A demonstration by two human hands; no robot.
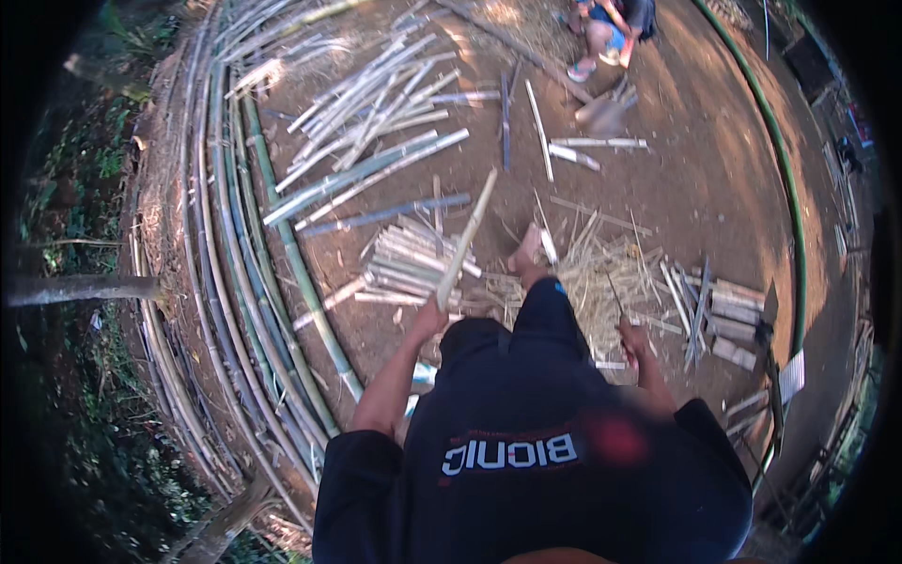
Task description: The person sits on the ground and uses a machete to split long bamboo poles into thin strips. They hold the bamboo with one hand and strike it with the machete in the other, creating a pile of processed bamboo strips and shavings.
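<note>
In my left hand (429,319) is the lower end of a pale split bamboo strip (470,230), tilted up and away to the right. My right hand (636,340) is closed round the handle of a thin, dark-bladed knife (614,293), its blade pointing away from me. The knife and the strip are apart. Between and beyond my hands lies a heap of thin bamboo shavings (611,282), next to my bare foot (528,249). A stack of short split bamboo pieces (404,258) is just beyond my left hand.
Long bamboo poles (225,235) run along the left. Longer split strips (366,103) are piled farther off. Short bamboo pieces (738,315) lie to my right. A crouching person (611,33) is at the far side. A green pole (780,150) curves down the right.
</note>
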